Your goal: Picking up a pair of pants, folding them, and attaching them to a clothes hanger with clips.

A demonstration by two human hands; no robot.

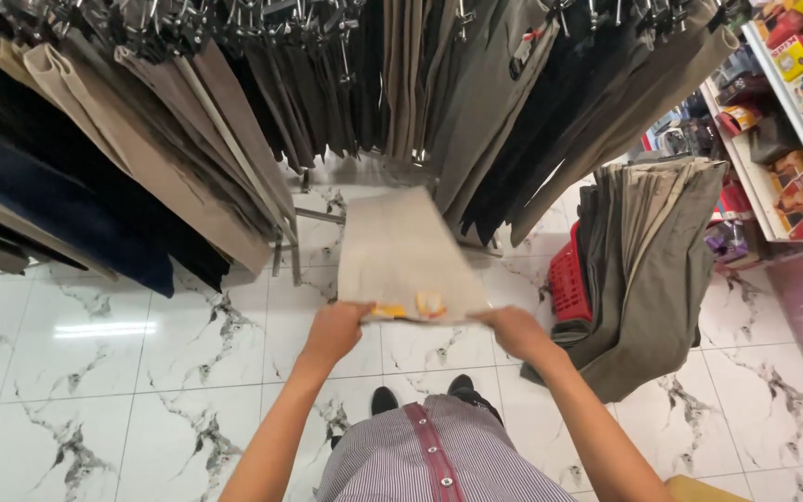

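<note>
Striped shirt fabric with a dark red button band (pixel 431 455) filled the bottom of the view, and both bare arms reached forward from it. Each hand was closed on the near edge of a folded pair of beige trousers (pixel 401 251): the left hand (pixel 335 330) pinched the left corner, the right hand (pixel 513 332) the right corner, so each grip was shut on cloth. The trousers were held out flat in the air, their long axis running straight away from the person toward the rack, the far end slightly blurred. Small yellow tags (pixel 411 307) sat on the near edge between the two hands. Neither hand was clearly nearer; they held level, one at each side.

Below lay a white marble-patterned tile floor (pixel 95 372), with dark shoes (pixel 425 395) just visible. Ahead hung a crowded rail of grey, beige and dark trousers (pixel 262 102). To the right, more trousers were draped over a red basket (pixel 569 279), beside shelves of boxed goods (pixel 796 102).
</note>
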